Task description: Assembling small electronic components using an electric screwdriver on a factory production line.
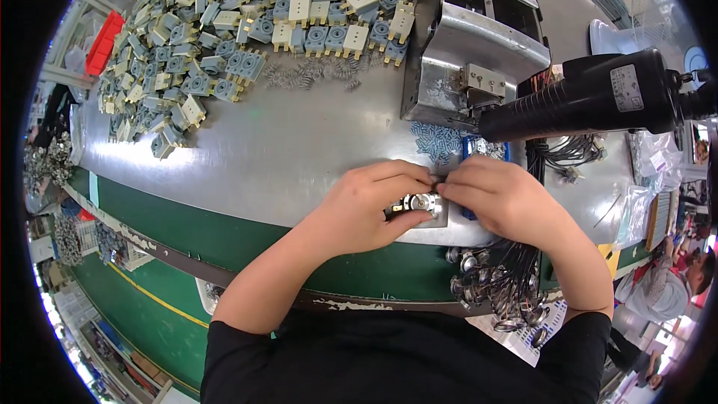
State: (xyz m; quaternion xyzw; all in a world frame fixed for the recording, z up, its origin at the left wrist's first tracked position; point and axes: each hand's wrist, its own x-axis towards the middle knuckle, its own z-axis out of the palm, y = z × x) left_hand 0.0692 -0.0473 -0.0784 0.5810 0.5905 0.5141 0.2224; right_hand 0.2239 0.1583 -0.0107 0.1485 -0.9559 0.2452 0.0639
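Near the front edge of the steel bench, my left hand [374,206] is closed around a small part with a round metal centre [421,203], thumb below it and fingers above. The part sits over a small flat metal plate [437,218]. My right hand [497,198] meets it from the right, thumb and fingertips pressed together at its upper edge. What those fingertips hold is hidden. Just beyond lie small blue screws or pins [435,141] in a pile, and a blue tray [490,148] of small metal pieces.
Grey and cream socket-like blocks [224,22] heap across the far left, with loose springs [325,71] before them. A metal feeder machine [479,37] and a black power screwdriver [583,97] stand at right. Black cables with round metal ends [497,284] hang over the front edge.
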